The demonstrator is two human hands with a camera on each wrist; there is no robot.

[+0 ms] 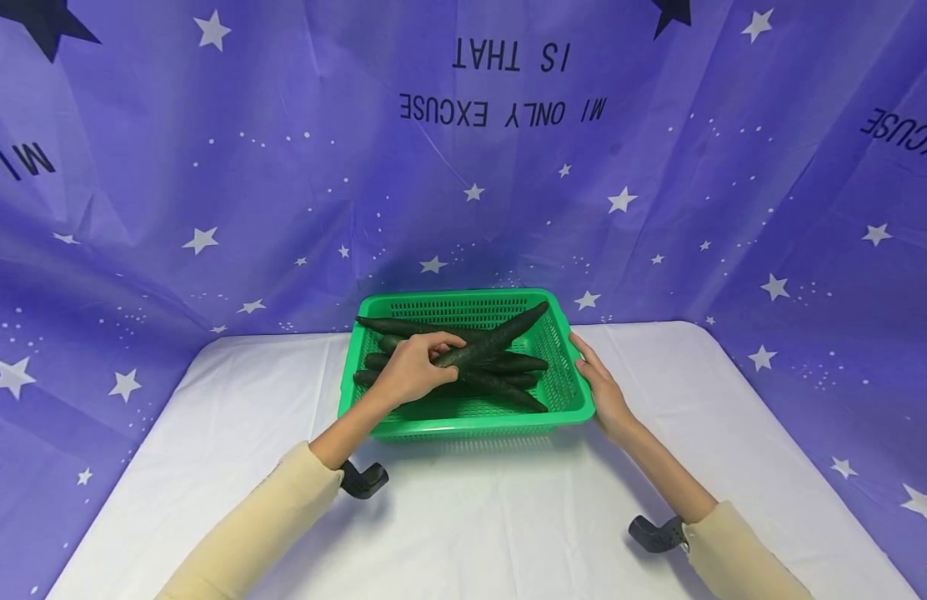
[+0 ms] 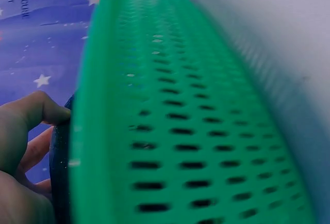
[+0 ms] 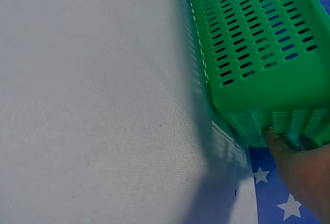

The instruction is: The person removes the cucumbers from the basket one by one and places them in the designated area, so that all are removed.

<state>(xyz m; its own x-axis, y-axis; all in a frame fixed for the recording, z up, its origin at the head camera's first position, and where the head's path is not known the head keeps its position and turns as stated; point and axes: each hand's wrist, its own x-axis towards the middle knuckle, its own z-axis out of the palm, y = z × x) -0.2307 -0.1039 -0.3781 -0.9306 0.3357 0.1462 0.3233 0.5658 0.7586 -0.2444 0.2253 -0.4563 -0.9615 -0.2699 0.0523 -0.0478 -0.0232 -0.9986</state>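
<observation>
Green plastic forms the basket (image 1: 471, 424), standing on the white surface (image 1: 493, 533). Inside the basket, several long dark cucumbers (image 1: 519, 363) lie crossed. The left hand (image 1: 418, 367) is clamped, thumb against fingers, on the top cucumber (image 1: 504, 333), which slants toward the basket's far right corner. Fingers fairly straight, the right hand (image 1: 609, 396) touches the basket's right end from outside. Star-printed cloth (image 1: 463, 208) hangs behind the basket.

Purple curtain (image 1: 403, 183), upside-down "MI ONLY EXCUSE" (image 1: 503, 110), "IS THAT" (image 1: 511, 55), partial repeats
</observation>
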